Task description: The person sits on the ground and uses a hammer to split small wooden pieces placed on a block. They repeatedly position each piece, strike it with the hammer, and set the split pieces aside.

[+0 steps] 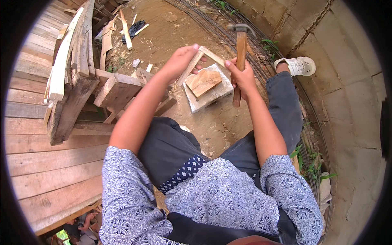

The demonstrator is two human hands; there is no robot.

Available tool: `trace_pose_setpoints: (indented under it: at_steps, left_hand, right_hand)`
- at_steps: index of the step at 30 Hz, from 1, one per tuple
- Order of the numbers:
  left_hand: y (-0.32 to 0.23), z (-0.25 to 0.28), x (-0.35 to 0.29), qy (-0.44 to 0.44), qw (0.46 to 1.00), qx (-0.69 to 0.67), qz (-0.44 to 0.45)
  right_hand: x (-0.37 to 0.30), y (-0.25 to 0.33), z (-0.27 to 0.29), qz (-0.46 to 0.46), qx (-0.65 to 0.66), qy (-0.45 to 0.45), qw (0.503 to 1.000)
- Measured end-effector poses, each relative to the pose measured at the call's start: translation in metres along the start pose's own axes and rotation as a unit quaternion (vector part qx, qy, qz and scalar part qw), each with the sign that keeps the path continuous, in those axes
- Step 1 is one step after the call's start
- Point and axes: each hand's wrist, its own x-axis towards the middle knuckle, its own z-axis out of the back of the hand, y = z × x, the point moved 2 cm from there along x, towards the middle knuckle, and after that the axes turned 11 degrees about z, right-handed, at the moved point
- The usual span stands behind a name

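Note:
My left hand is closed around one of two thin wooden strips that meet at a corner, forming an upside-down V. In my right hand is a hammer, gripped by its wooden handle with the metal head pointing away from me. The right thumb also touches the free end of the other strip. Below the strips, a small wooden block lies on a pale stone slab on the ground between my legs. Whether nails join the corner is too small to tell.
Stacked planks and heavy beams fill the left side. A block wall curves along the right, with long thin rods beside it. Wood scraps and black plastic lie ahead. Another person shows at lower left.

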Motion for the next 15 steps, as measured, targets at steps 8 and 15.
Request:
trace_pose_setpoints:
  at_steps: [8, 15]
  left_hand:
    - [0.008, -0.008, -0.014, -0.005, 0.998, 0.029, -0.061]
    - [-0.001, -0.026, -0.008, 0.006, 0.992, 0.04, -0.12]
  right_hand:
    - [0.006, 0.017, 0.0, 0.084, 0.06, -0.035, 0.994]
    - [0.005, 0.012, 0.011, 0.081, 0.108, -0.056, 0.989]
